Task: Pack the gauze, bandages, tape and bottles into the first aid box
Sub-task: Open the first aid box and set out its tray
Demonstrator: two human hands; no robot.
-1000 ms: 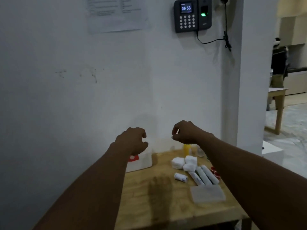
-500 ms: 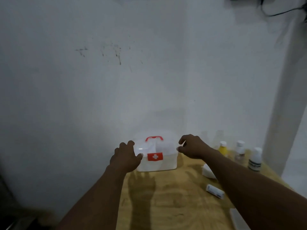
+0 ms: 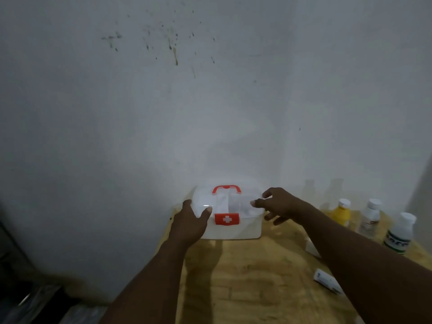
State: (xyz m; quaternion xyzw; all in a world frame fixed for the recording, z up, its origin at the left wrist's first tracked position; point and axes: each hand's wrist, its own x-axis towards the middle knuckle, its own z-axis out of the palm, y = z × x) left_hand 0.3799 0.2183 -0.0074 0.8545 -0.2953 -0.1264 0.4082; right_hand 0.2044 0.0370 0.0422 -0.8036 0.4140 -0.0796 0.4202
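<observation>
The white first aid box (image 3: 233, 228), with a red handle and a red cross latch, stands shut at the back of the wooden table (image 3: 257, 277) against the wall. My left hand (image 3: 189, 220) clasps the left end of its lid, thumb on top. My right hand (image 3: 278, 205) holds the lid's right end, fingers spread. A yellow bottle (image 3: 341, 212), a clear bottle (image 3: 370, 218) and a white bottle with a green label (image 3: 398, 233) stand in a row to the right. A wrapped bandage roll (image 3: 327, 280) lies by my right forearm. A white gauze piece (image 3: 312, 247) peeks out behind that arm.
A stained white wall (image 3: 210, 101) rises directly behind the box. The table's left edge drops to a dark floor area (image 3: 35, 300). A wall corner stands at the far right behind the bottles.
My view has tilted down and closer to the box. Both hands have moved forward from beside the box onto the two ends of its lid.
</observation>
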